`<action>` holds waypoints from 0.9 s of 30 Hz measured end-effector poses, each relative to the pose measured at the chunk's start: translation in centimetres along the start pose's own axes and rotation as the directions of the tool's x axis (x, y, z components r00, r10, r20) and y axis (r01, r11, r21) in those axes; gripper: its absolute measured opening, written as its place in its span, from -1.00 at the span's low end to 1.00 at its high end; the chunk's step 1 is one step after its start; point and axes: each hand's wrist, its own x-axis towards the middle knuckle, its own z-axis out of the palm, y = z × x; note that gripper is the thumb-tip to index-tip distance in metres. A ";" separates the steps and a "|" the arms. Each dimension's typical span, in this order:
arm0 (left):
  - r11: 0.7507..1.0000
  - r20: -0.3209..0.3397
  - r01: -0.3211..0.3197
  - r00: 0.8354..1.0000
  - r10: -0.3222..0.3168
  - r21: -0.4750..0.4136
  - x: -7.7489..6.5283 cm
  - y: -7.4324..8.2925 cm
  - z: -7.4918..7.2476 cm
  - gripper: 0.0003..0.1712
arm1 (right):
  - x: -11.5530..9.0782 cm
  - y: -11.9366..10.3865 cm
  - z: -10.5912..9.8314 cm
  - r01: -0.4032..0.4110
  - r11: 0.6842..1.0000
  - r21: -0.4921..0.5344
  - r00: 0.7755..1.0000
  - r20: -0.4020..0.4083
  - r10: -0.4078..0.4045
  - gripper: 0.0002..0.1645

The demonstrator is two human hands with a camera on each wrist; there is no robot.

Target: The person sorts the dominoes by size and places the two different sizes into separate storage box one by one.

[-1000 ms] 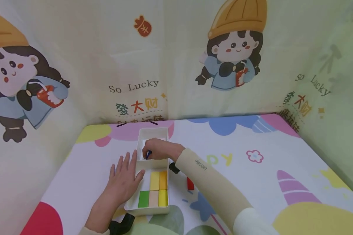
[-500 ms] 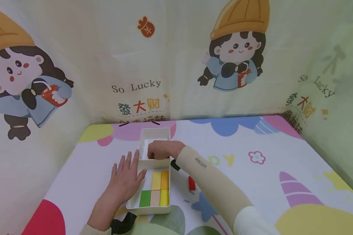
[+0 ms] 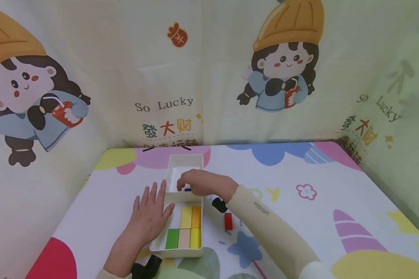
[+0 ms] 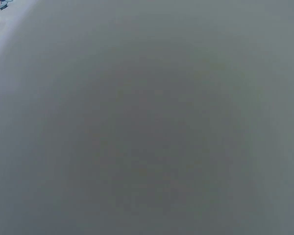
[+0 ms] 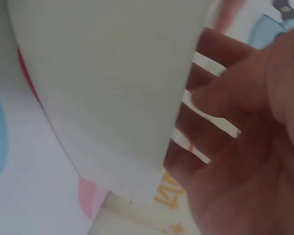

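A white box stands lengthwise on the table, with a cross wall between its near and far parts. Over the far part is my right hand, its fingers bent and apart, with nothing seen between them. A dark blue block lies below it, partly hidden. In the right wrist view the right hand is beyond a pale box wall. My left hand rests along the box's left rim, fingers straight. Green, beige, yellow, pale yellow and orange blocks lie in the near part.
A red block lies on the patterned table cover, right of the box and near the right forearm. Behind the table hangs a printed curtain. A blurred grey surface fills most of the left wrist view.
My right hand has let go of the dark blue block inside the far part and moved slightly right, its fingers spreading. The left hand stays on the rim. The head view has shifted slightly.
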 end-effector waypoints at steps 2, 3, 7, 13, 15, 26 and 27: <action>1.000 0.004 0.000 1.000 0.000 -0.001 0.0 0.1 0.0 -0.10 | -1.8 0.4 0.1 0.022 0.999 0.047 0.994 -0.104 -0.017 -0.56; 1.000 0.001 0.000 1.000 0.000 -0.003 0.0 0.2 0.0 -0.10 | -2.7 0.7 0.1 0.044 0.997 0.057 0.986 -0.164 -0.034 -0.56; 1.000 -0.001 -0.001 1.000 0.001 -0.027 0.4 0.3 0.0 -0.10 | -6.5 1.8 1.0 0.105 0.992 0.072 0.933 -0.353 -0.073 -0.57; 1.000 0.004 0.007 1.000 -0.006 -0.020 0.5 0.3 0.0 -0.11 | -10.8 3.9 3.8 0.107 0.991 0.075 0.873 -0.485 -0.058 -0.64; 1.000 -0.001 0.001 1.000 -0.001 -0.018 0.5 0.3 0.0 -0.11 | -11.9 4.6 4.8 0.090 0.992 0.092 0.865 -0.501 -0.032 -0.67; 1.000 -0.002 0.000 1.000 0.000 -0.021 -0.1 0.1 0.2 -0.11 | -14.0 6.1 7.6 -0.004 0.977 0.211 0.951 -0.301 0.069 -0.65; 1.000 -0.004 0.000 1.000 0.000 -0.023 -0.2 0.1 0.2 -0.11 | -14.0 5.9 7.6 -0.014 0.979 0.201 0.954 -0.291 0.074 -0.64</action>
